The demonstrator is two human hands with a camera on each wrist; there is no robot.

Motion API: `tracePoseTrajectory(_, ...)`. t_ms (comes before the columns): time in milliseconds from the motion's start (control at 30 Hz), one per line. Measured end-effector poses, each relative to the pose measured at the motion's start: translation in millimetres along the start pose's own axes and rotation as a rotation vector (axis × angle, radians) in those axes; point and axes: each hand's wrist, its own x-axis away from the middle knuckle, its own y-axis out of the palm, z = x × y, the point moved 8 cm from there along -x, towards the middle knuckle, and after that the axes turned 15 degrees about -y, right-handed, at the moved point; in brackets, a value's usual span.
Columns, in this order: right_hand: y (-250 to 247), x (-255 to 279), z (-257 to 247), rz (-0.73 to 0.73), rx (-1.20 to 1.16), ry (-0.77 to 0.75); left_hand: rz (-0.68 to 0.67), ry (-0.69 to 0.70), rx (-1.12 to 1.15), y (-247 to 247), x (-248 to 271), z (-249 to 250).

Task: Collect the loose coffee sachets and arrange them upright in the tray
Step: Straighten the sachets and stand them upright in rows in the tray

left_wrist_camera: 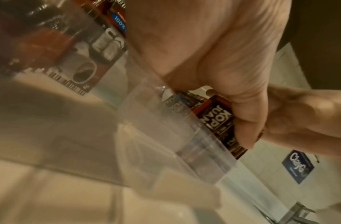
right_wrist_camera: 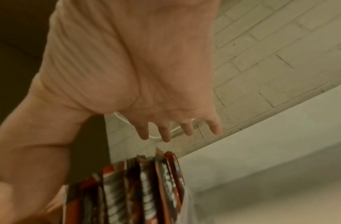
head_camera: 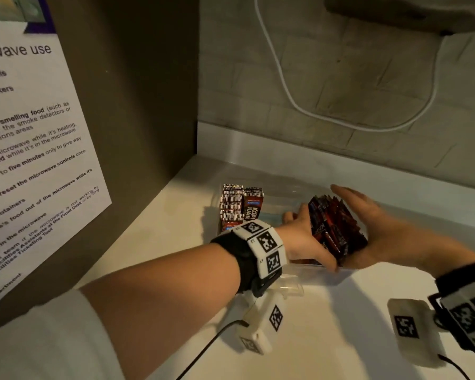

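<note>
A clear plastic tray sits on the white counter. At its left end, a row of red-and-black coffee sachets stands upright. Over the tray's right part, a thick bundle of sachets is sandwiched between both hands. My left hand grips the bundle from the left, thumb curled over its near face. In the left wrist view that thumb lies on a "KOPI JUAN" sachet above the tray wall. My right hand lies flat against the bundle's right side, fingers straight above the sachets' edges.
A dark appliance side with a paper notice walls off the left. A brick wall with a white cable rises behind the counter. A blue sticker shows in the left wrist view. Bare white counter lies in front of the tray.
</note>
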Motion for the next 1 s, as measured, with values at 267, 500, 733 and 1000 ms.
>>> tracePoseTrajectory(267, 18.1, -23.1, 11.5, -0.172, 0.121, 0.106, -0.055, -0.092, 0.045, 4.6, -11.7, -2.6)
tracePoseTrajectory(500, 17.2, -19.6, 15.8, -0.141, 0.023, 0.047, -0.079, -0.111, 0.231, 9.7, -23.4, -8.4)
tracePoseTrajectory(733, 18.7, -22.0, 17.5, -0.043, -0.061, -0.053, 0.019, -0.071, 0.284, -1.0, -15.1, -2.6)
tracePoseTrajectory(1000, 17.8, -24.9, 24.1, 0.027, 0.008, -0.047, 0.052, -0.007, 0.211, -0.1, -19.5, 6.5)
